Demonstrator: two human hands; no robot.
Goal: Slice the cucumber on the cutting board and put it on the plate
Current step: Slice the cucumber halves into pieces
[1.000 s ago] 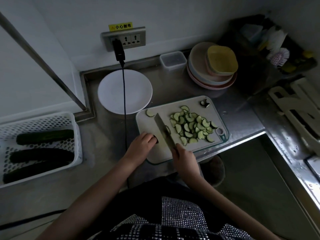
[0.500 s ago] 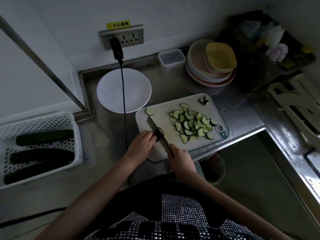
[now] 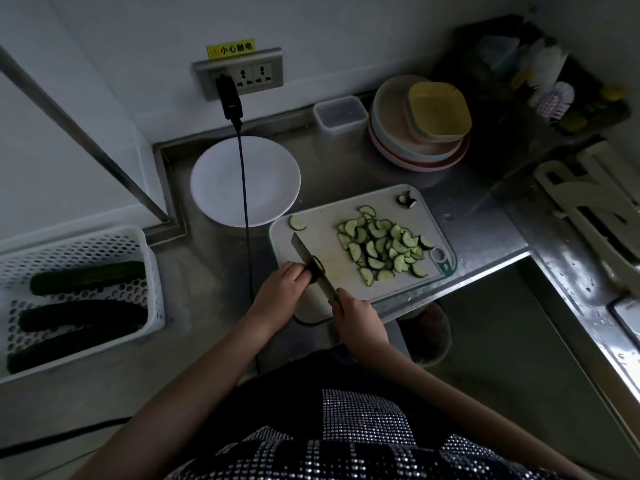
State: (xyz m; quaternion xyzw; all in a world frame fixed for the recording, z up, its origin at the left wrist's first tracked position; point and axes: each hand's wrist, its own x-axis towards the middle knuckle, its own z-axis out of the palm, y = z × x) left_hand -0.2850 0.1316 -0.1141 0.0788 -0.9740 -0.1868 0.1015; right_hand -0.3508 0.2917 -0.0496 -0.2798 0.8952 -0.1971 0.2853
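Head view shows most slices (image 3: pixel 382 247) piled on the cutting board (image 3: pixel 322 233); left hand (image 3: pixel 280 289) fingers pinch the last cucumber stub (image 3: pixel 317 266), right hand (image 3: pixel 356 315) grips the knife (image 3: pixel 310 261). White plate (image 3: pixel 221 181) awaits filling.

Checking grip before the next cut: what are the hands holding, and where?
Right hand grips the knife by its handle. Left hand holds the last cucumber stub by its end, on the cutting board.
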